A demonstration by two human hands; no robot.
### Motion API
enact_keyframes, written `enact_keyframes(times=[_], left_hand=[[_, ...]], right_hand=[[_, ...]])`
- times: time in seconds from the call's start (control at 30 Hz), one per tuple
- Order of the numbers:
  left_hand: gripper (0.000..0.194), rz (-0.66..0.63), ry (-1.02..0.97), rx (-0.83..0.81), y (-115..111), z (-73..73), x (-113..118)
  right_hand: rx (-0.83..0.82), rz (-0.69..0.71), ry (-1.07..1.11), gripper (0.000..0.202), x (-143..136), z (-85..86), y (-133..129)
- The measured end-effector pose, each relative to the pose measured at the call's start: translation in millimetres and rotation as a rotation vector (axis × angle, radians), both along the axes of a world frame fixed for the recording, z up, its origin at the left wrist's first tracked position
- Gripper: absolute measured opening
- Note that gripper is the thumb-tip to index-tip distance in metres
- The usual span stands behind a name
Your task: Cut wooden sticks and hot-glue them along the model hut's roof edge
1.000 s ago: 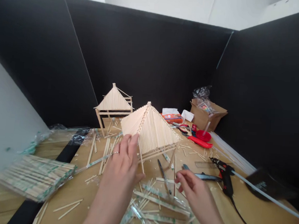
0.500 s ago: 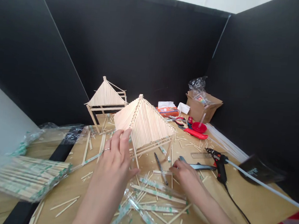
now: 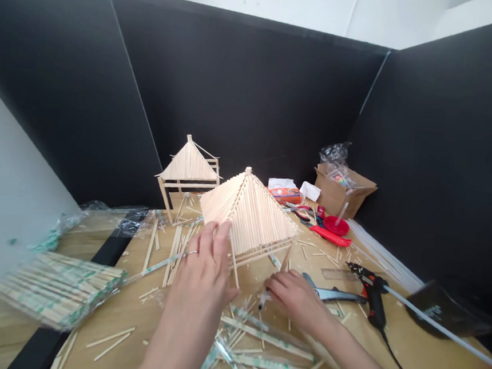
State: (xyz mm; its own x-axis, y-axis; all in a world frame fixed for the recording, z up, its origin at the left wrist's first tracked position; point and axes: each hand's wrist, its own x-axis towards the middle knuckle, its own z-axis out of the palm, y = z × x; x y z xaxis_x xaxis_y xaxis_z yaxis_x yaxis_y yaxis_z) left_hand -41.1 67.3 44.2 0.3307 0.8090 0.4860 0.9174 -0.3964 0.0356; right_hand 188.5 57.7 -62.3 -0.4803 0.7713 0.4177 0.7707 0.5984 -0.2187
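In the head view, a small house model (image 3: 264,223) of thin wooden sticks with a pyramid roof stands in front of me. My left hand (image 3: 204,267) is at its near left corner, fingertips against the roof's lower edge and thumb beside a leg. Right of that, my right hand (image 3: 290,294) is low over the table with bent fingers closed on a pen (image 3: 261,304); most of the pen is hidden beneath them. Loose sticks and wrapped sticks (image 3: 269,339) lie below both hands. Behind, at the left, stands a second stick model (image 3: 191,165), its roof partly covered.
Grey-blue cutters (image 3: 339,296) and a black glue gun (image 3: 372,293) with a cord lie to the right. Farther back are red-handled tools (image 3: 331,237), a red dish (image 3: 336,225), a tissue pack (image 3: 286,195) and a cardboard box (image 3: 344,193). Bagged sticks (image 3: 60,289) lie left.
My right hand has moved left and closed over the pen, which has shifted from where it lay. My left hand stays at the model's corner. The whole view has shifted slightly.
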Motion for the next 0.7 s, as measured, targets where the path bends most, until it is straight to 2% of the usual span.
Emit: enact_keyframes(times=[0.07, 0.13, 0.2, 0.33, 0.4, 0.5, 0.63, 0.7], left_hand=[[0.109, 0.006, 0.007, -0.005, -1.1, 0.4, 0.7], [0.107, 0.015, 0.009, -0.005, -2.9, 1.3, 1.5], [0.105, 0.014, 0.008, -0.01, -4.6, 2.4, 2.0], [0.103, 0.014, -0.003, -0.018, -5.8, 4.2, 1.6], [0.102, 0.002, 0.004, -0.029, -5.9, 5.2, 1.2], [0.1, -0.018, 0.019, -0.045, -6.0, 5.8, 0.3], [0.096, -0.043, 0.057, -0.04, -5.6, 3.4, -2.1], [0.095, -0.055, 0.077, -0.017, -5.4, 1.8, -3.3]], right_hand=[[0.04, -0.045, 0.158, 0.009, -2.4, 13.4, -9.7], [0.069, -0.104, 0.328, 0.022, -7.7, 28.1, -19.6], [0.069, -0.145, 0.474, 0.028, -15.6, 44.4, -26.5], [-0.042, -0.077, 0.901, 0.025, -36.6, 77.8, -23.8], [-0.051, -0.046, 1.036, 0.027, -47.5, 88.4, -15.9], [-0.015, -0.063, 1.034, 0.02, -63.2, 91.0, -3.8], [0.029, -0.05, 1.004, 0.006, -80.7, 81.7, 4.7], [0.104, -0.018, 0.947, 0.009, -86.0, 77.6, 7.3]])
